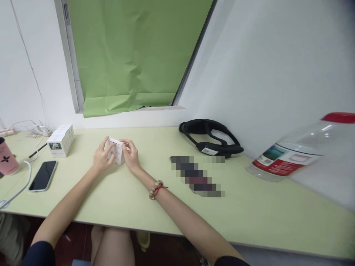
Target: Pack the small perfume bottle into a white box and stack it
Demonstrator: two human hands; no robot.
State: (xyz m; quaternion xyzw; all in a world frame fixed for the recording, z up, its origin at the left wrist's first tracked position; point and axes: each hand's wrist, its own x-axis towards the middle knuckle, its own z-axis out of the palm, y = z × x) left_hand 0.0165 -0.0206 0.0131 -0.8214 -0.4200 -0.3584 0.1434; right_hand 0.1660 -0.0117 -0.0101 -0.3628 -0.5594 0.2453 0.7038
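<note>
A small white cardboard box (118, 153) stands upright on the pale yellow-green table (158, 147), held between both hands. My left hand (102, 156) grips its left side, with a fingertip at the top edge by the flap. On the opposite side, my right hand (131, 154) has its thumb on the near face and its fingers behind the top right edge. Part of the box's far side is hidden. To the left, several similar white boxes (64, 142) stand in a row, the front one with a white flower picture.
A phone (43, 176), a pink cup (8, 157) and white cables lie at the left. Toward the right are a black headset (212, 138), a pixelated flat object (196, 177) and a large clear bottle (294, 151) with a red cap. Green paper (133, 55) covers the window.
</note>
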